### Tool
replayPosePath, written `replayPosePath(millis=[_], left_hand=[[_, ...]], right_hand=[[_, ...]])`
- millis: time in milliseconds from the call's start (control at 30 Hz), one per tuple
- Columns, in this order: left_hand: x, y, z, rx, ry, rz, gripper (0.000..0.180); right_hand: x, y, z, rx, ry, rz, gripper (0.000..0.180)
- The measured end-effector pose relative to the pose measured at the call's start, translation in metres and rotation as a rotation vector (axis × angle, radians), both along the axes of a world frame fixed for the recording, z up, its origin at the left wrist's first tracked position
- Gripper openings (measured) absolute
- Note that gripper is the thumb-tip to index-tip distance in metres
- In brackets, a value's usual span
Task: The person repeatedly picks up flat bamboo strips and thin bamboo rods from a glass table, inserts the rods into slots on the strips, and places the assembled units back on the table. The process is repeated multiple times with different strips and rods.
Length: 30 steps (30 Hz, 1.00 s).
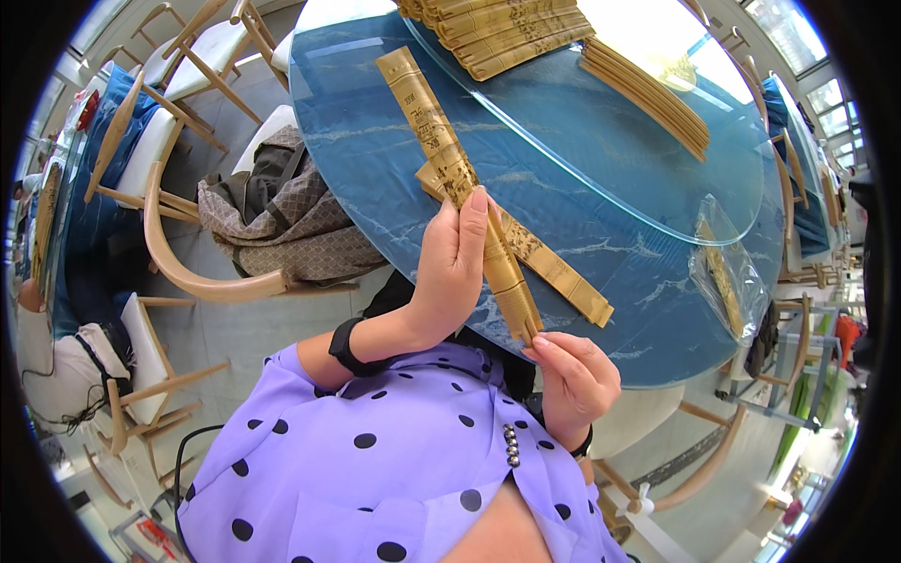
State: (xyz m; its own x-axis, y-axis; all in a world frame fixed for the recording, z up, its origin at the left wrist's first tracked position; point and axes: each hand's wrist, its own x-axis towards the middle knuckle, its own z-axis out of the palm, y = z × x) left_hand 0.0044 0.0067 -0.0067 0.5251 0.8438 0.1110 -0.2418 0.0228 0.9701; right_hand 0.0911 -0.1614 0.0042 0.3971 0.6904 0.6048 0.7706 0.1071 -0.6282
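You stand at a round blue marble-patterned table (394, 159) in a bright room with pale floor tiles, light wooden chairs with white seat pads (169, 122) set around it, and windows along the upper right. A round glass turntable (638, 159) sits on the middle of the table.

Nearest you, your right hand (574, 375) is at the table's near edge, its fingers (554, 347) curled narrowly and pinching the lower tip of a closed tan bamboo folding fan with dark printed slats (469, 197). Your left hand (452, 267), with a black band on the wrist, grips the same fan around its middle, thumb and fingers wrapped against the slats. The fan's long axis runs diagonally: the narrow pivot end points down toward you and to the right, the broad end points up and to the left, away across the table. It is held just above the table top.

A second closed bamboo fan (563, 272) lies on the table right behind the held one, crossing under it. To the right, a clear plastic sleeve with another fan inside (723, 277) rests near the table's edge. Farther off, stacks of closed bamboo fans (511, 33) lie on the turntable. On the chair to your left sits a brown patterned cloth bag (282, 220).
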Motion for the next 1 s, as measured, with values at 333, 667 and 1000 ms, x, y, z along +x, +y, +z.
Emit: replayPosePath(millis=[333, 667, 1000], left_hand=[[0.001, 0.001, 0.004, 0.056, 0.061, -0.027, 0.038], [0.001, -0.001, 0.000, 0.069, 0.078, -0.030, 0.039], [0.002, 0.001, 0.001, 0.098, 0.131, -0.139, 0.036]], right_hand=[[-0.002, 0.006, 0.009, -0.035, -0.166, -0.058, 0.031], [-0.006, 0.007, 0.009, -0.086, -0.192, -0.032, 0.028], [-0.004, 0.010, 0.009, -0.102, -0.274, 0.039, 0.023]])
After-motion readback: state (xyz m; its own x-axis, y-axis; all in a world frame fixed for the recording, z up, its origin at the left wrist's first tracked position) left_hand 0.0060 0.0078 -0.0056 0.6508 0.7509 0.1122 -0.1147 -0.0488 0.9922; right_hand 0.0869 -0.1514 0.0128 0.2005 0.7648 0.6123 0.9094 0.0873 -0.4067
